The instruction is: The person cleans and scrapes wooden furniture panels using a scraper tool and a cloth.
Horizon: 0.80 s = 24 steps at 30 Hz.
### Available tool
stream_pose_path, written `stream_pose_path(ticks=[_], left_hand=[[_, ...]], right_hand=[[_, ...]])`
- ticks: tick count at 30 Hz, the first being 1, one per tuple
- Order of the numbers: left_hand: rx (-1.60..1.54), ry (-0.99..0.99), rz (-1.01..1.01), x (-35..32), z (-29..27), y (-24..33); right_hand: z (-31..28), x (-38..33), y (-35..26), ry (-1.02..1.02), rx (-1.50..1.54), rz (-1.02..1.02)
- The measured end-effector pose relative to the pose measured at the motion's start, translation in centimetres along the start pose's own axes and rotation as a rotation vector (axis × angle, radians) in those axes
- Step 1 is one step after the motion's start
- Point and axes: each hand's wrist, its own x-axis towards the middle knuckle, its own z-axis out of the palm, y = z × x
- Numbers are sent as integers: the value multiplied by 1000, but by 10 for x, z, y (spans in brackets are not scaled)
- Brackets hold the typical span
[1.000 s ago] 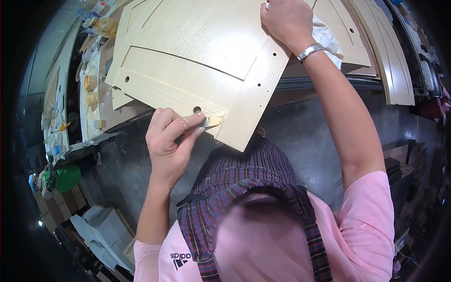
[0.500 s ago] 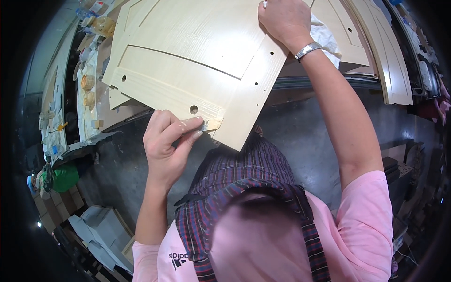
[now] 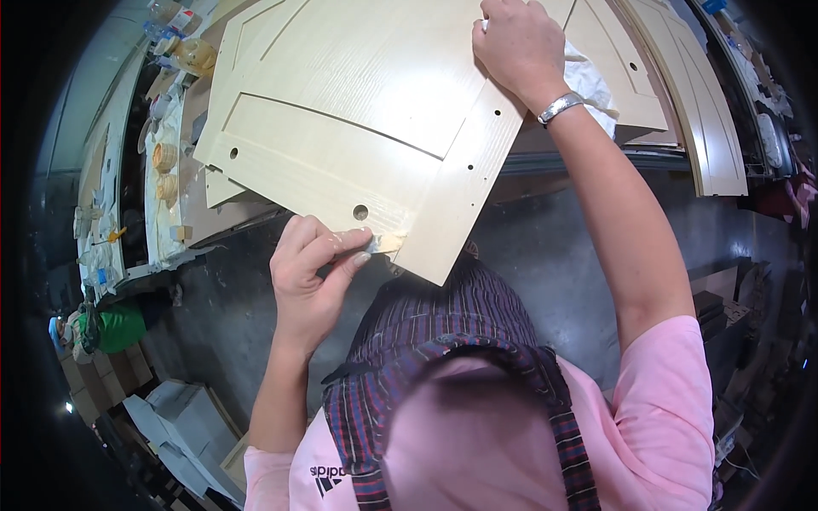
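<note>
A cream cabinet door panel (image 3: 336, 81) with grooved lines and drilled holes lies tilted in front of me, its near corner jutting toward my apron. My left hand (image 3: 307, 268) pinches a small putty scraper between thumb and fingers. Cream paste (image 3: 391, 243) covers the scraper's tip, which touches the panel's near edge beside the corner, below a round hole. My right hand (image 3: 521, 55) is closed over the panel's right edge, farther away. A bit of white shows at its fingertips, and a white cloth (image 3: 588, 85) lies beside the wrist.
More cream panels (image 3: 618, 81) lie under and right of this one, with another upright panel (image 3: 682, 94) at far right. Bottles (image 3: 189, 55) and small tubs (image 3: 164, 156) stand on the cluttered left bench. White boxes (image 3: 183, 426) sit on the floor at lower left.
The panel has shifted slightly nearer and to the right in view. My left hand with the scraper has moved along with it; my right hand stays at the panel's edge.
</note>
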Motion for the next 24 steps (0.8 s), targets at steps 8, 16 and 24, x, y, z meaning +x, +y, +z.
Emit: stream_pose_path(ticks=[8,16,24], left_hand=[[-23,36,-46,-6,1,-2],[14,29,0,-4,1,-1],[72,4,74,-4,-6,7]], right_hand=[[2,0,0,-2,17,32],[0,1,-2,-5,32,33],[2,-1,0,4,54,17]])
